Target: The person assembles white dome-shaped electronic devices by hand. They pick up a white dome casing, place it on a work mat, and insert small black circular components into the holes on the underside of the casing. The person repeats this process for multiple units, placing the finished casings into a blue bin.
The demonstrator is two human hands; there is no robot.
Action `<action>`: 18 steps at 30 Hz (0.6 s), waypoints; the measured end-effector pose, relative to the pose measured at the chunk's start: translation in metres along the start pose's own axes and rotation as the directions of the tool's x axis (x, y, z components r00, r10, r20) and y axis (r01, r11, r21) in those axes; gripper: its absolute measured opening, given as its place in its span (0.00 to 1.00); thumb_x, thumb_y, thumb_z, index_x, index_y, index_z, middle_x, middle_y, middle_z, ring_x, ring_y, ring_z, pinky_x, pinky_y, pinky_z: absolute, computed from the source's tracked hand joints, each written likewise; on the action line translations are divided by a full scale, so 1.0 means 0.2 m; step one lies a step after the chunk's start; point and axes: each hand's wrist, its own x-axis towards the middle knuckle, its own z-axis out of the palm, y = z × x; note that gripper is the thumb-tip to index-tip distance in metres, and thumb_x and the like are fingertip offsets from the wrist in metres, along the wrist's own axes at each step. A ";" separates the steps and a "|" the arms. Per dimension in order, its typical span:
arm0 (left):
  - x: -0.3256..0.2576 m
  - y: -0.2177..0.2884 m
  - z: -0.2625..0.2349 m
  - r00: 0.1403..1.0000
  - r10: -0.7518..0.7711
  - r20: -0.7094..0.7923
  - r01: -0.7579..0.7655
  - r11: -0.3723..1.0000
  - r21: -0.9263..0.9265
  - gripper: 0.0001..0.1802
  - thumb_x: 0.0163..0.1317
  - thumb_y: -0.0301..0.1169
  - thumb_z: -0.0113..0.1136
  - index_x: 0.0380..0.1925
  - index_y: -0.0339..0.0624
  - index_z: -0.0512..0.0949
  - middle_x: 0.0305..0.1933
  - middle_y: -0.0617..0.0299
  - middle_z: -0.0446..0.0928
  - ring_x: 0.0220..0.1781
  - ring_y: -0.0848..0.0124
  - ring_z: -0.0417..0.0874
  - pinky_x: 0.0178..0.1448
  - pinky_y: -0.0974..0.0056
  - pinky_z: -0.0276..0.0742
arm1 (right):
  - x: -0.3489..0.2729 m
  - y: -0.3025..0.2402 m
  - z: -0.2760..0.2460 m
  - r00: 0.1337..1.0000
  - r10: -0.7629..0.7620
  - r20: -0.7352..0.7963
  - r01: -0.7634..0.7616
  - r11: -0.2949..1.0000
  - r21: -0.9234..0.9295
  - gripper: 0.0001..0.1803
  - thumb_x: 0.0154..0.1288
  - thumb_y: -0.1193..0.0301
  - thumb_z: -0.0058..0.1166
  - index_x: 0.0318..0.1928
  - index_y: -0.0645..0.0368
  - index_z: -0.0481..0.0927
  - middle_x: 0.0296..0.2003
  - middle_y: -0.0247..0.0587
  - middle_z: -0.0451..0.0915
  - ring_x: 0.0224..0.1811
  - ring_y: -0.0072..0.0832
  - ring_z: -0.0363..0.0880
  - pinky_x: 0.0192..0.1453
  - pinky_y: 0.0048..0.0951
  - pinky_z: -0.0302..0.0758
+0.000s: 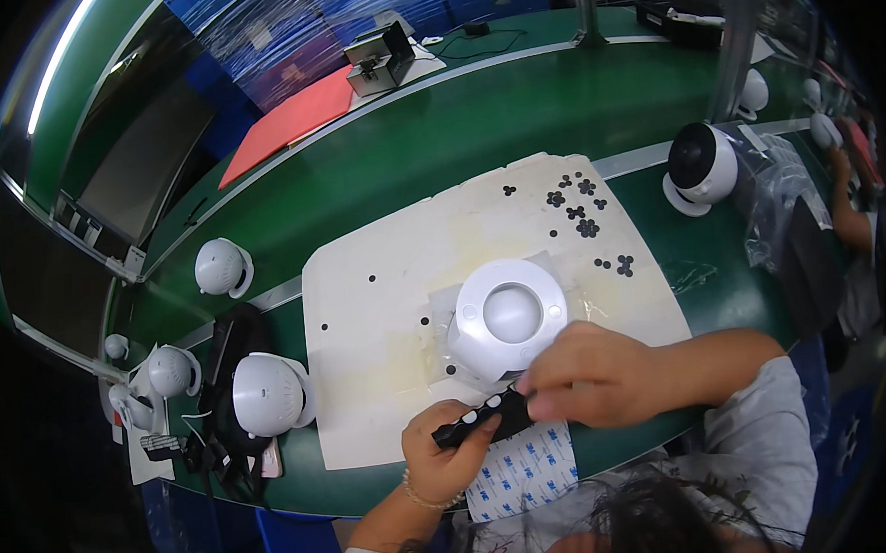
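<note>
My left hand (446,449) grips a black strip (484,420) with white round spots along it, tilted up to the right. At the strip's right end my right hand (591,374) is closed, thumb and fingers pinching there; its fingertips partly cover that end. Just beyond both hands a white dome-shaped camera (469,310) lies on a clear plastic bag (439,306), its ring-shaped base facing up. Below the strip, a white sheet with blue print (521,476) hangs at the table's front edge.
Small black round pads (587,229) are scattered over a pale board (388,378), mostly at its far right. White cameras (270,395) stand to the left beside a black bag (231,355). At right are another camera (705,166), plastic bags (780,193) and a co-worker's arm (850,199).
</note>
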 end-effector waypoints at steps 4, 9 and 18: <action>0.01 -0.03 0.02 0.998 0.057 0.026 -0.055 0.995 -0.080 0.08 0.44 0.17 0.62 0.26 0.33 0.74 0.22 0.55 0.75 0.21 0.70 0.76 0.26 0.71 0.69 | -0.04 -0.01 -0.07 0.975 0.094 0.201 -0.128 0.977 0.168 0.15 0.53 0.81 0.52 0.44 0.61 0.72 0.30 0.39 0.71 0.30 0.35 0.72 0.33 0.27 0.69; 0.06 0.02 0.02 0.999 0.019 -0.035 -0.019 1.000 -0.007 0.07 0.45 0.20 0.63 0.25 0.33 0.74 0.22 0.56 0.75 0.22 0.70 0.75 0.27 0.70 0.69 | -0.08 0.09 -0.01 0.983 0.013 -0.181 -0.004 0.999 0.051 0.24 0.47 0.86 0.54 0.49 0.61 0.69 0.37 0.41 0.70 0.34 0.34 0.71 0.36 0.26 0.70; 0.02 0.01 0.01 0.976 -0.219 -0.013 0.219 0.975 0.046 0.08 0.45 0.24 0.64 0.23 0.32 0.74 0.20 0.58 0.74 0.21 0.73 0.73 0.26 0.71 0.67 | 0.04 0.06 -0.08 0.922 0.224 0.316 -0.294 0.936 0.194 0.17 0.53 0.73 0.57 0.45 0.58 0.72 0.40 0.44 0.70 0.34 0.33 0.73 0.33 0.24 0.70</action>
